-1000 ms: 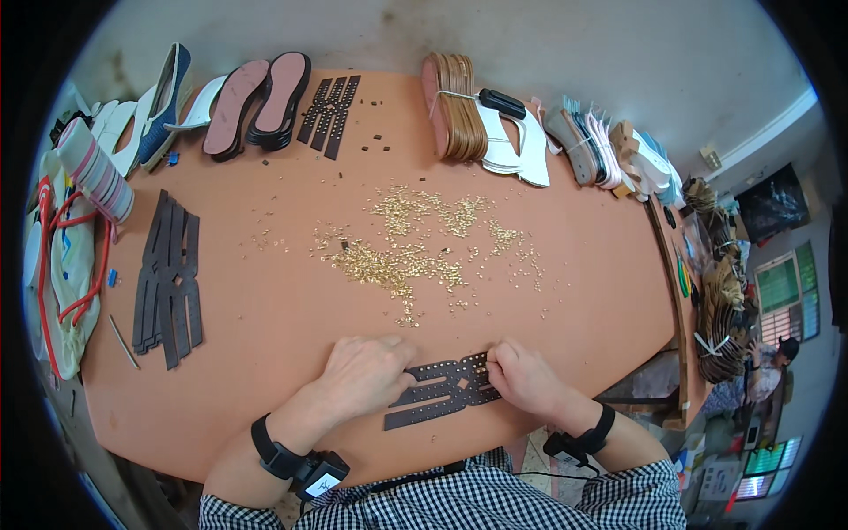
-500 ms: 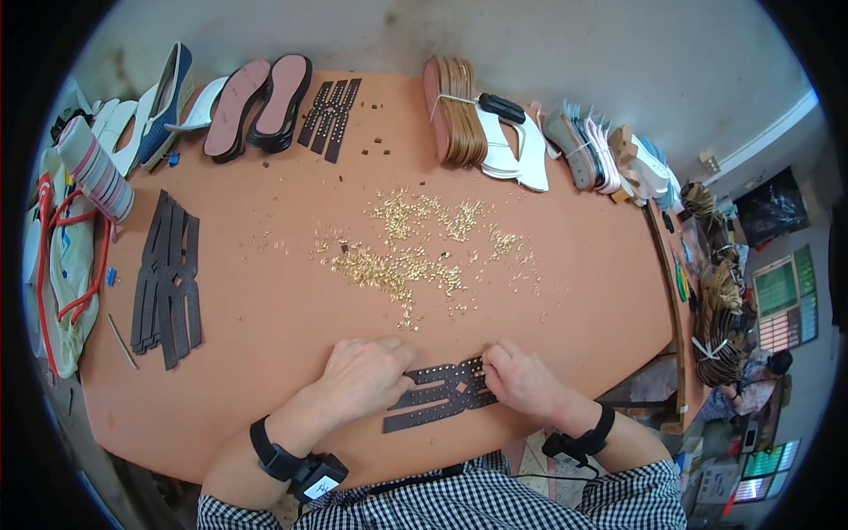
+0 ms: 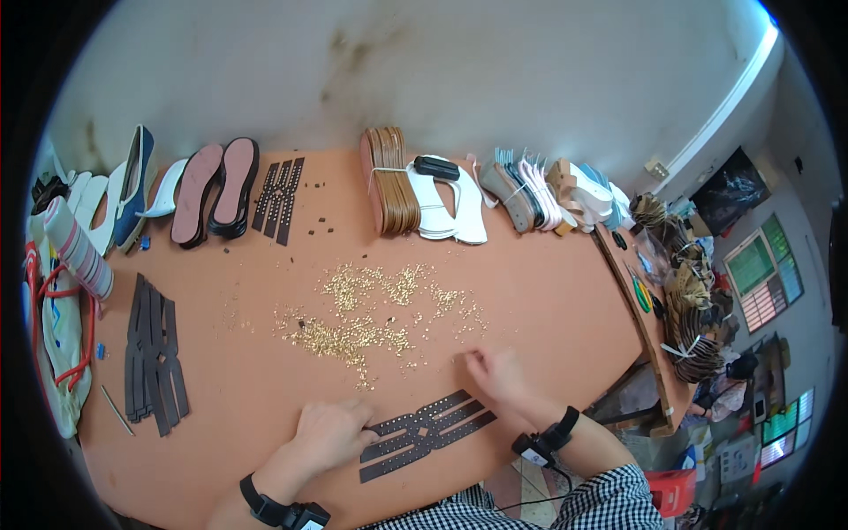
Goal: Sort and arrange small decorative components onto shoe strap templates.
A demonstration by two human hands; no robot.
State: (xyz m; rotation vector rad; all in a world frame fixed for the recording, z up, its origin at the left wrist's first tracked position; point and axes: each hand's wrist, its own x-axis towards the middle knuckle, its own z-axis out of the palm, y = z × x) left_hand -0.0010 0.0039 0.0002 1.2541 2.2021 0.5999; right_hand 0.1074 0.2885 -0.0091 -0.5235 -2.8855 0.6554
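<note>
On table: L hand pins strap piece; R hand by studs.

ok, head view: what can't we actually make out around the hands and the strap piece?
- Right hand fingertips: blurred, so any stud pinched is unreadable.
- Left hand covers the end of the dark perforated strap piece.
- Gold studs: too small to tell shape.

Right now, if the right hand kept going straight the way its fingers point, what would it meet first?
The right hand points up and left over the orange table. First in that line, by my judgement, is the scatter of small gold studs, its nearest loose pieces just beyond the fingertips. The hand's height above the table is unclear.
</note>
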